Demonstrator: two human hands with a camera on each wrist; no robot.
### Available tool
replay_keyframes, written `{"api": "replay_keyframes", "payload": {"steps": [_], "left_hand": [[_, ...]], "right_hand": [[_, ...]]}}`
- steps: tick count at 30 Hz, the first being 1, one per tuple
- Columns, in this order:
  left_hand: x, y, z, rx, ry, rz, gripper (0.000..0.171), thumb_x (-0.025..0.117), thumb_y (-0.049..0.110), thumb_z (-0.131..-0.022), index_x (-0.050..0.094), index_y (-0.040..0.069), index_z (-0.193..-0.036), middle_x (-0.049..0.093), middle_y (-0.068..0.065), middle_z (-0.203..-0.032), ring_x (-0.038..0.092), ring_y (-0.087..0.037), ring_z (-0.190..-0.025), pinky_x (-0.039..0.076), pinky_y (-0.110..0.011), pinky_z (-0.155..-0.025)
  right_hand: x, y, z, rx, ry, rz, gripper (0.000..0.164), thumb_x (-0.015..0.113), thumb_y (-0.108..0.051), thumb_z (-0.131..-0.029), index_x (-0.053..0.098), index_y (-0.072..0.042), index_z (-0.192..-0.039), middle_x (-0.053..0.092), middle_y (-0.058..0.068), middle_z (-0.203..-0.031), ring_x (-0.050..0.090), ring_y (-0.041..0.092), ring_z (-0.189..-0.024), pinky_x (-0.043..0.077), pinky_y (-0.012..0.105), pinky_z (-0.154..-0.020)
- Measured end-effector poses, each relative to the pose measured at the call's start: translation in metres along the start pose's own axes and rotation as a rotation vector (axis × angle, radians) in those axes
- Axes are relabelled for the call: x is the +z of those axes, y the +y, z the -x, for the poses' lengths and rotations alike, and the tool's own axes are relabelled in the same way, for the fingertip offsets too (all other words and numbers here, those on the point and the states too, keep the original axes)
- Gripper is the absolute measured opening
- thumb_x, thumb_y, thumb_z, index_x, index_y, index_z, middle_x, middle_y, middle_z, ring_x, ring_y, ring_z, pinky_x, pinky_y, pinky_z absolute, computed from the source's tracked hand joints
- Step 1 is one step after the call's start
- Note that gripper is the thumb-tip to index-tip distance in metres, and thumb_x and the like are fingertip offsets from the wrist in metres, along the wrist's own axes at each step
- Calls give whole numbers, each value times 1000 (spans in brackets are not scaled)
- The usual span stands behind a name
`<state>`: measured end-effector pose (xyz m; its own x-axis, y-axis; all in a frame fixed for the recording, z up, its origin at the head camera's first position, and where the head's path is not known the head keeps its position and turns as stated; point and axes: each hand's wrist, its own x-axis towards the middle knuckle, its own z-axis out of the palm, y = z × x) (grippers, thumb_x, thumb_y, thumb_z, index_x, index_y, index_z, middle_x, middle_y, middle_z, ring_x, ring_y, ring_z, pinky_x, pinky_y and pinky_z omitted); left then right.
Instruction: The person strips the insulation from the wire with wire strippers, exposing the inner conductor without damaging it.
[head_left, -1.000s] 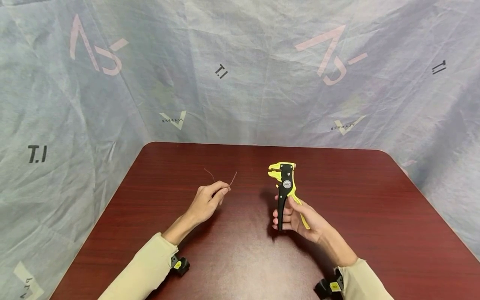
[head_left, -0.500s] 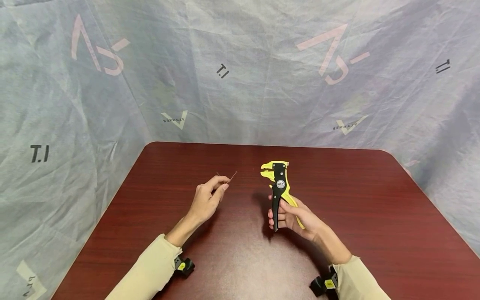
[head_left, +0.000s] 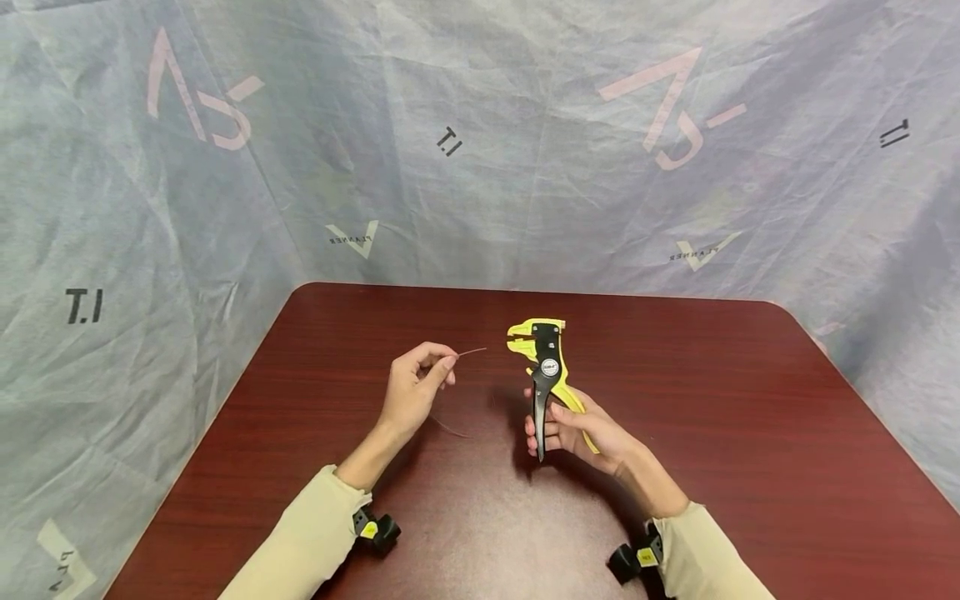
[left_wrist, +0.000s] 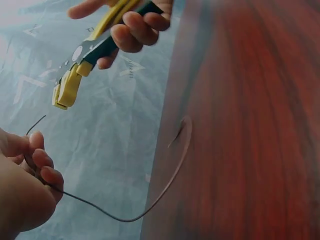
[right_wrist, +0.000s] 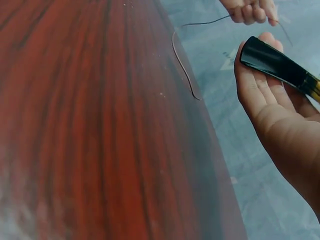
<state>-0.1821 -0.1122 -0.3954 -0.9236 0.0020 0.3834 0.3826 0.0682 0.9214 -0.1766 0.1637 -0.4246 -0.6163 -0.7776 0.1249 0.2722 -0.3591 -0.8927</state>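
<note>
My left hand (head_left: 415, 387) pinches a thin brown wire (head_left: 472, 352) between thumb and fingers. One short end points right, towards the tool; the longer tail (left_wrist: 125, 220) loops down over the table side in the left wrist view. In my right hand (head_left: 596, 435) is a yellow and black wire stripper (head_left: 549, 367), held upright by its handles with the head on top. Its notched yellow jaws face left, slightly apart, a short gap from the wire's tip. The black handle (right_wrist: 270, 60) lies across the fingers in the right wrist view.
Both hands are over a dark red wood-grain table (head_left: 337, 333) with rounded far corners. A pale printed cloth (head_left: 480, 167) hangs behind it and along the sides. Black wrist cameras (head_left: 378, 533) sit at both sleeve cuffs.
The right hand has moved left with the wire stripper, closing on the left hand. The left hand has turned the wire, so its short end now points right and its tail hangs lower.
</note>
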Motion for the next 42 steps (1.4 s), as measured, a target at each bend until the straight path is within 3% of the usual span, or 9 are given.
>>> {"api": "replay_keyframes", "payload": {"steps": [3, 7, 11, 15, 22, 30, 42], "left_hand": [[2, 2, -1, -41, -2, 89, 14, 62, -3, -94, 63, -16, -97, 60, 6, -64, 54, -2, -60, 45, -17, -58], [5, 3, 0, -98, -5, 191, 18, 61, -2, -94, 59, -19, -97, 60, 8, -63, 52, -3, -58, 44, -15, -56], [8, 3, 2, -145, 1, 281, 5, 60, -3, -95, 62, -6, -91, 60, 6, -61, 50, -5, -56, 40, -15, -54], [12, 5, 5, -179, -14, 361, 16, 57, -5, -96, 62, 9, -89, 59, 6, -60, 48, -4, -56, 38, -14, -53], [16, 5, 8, -189, -83, 455, 22, 52, -5, -98, 62, 12, -88, 60, 6, -62, 50, -5, -57, 40, -13, -54], [19, 9, 12, -188, -141, 499, 21, 51, -6, -98, 62, 9, -88, 59, 7, -63, 50, -4, -58, 40, -13, -54], [20, 11, 13, -204, -147, 446, 17, 54, -3, -97, 61, 7, -86, 56, 6, -60, 47, -5, -56, 36, -16, -53]], "right_hand": [[-1, 2, -1, -7, -45, -2, 33, 49, -16, -105, 47, -14, -137, 70, 5, -106, 69, 17, -97, 57, 38, -89], [-1, 4, -3, -22, -112, -2, 35, 48, -14, -105, 46, -12, -139, 69, 6, -107, 68, 18, -98, 57, 38, -88], [1, 6, -5, -26, -138, -9, 35, 48, -12, -104, 47, -12, -139, 68, 6, -107, 68, 18, -99, 57, 38, -88], [4, 7, -6, -16, -144, -18, 36, 51, -14, -104, 46, -11, -139, 69, 6, -107, 68, 18, -99, 57, 37, -88], [7, 10, -8, 7, -186, -37, 39, 54, -16, -103, 45, -12, -140, 69, 6, -108, 70, 20, -97, 57, 37, -90], [13, 10, -8, 27, -216, -26, 40, 54, -13, -102, 45, -10, -140, 69, 7, -109, 70, 21, -97, 57, 36, -89], [15, 11, -9, 38, -217, -10, 38, 55, -13, -102, 45, -9, -138, 69, 6, -106, 70, 21, -95, 57, 35, -87]]}}
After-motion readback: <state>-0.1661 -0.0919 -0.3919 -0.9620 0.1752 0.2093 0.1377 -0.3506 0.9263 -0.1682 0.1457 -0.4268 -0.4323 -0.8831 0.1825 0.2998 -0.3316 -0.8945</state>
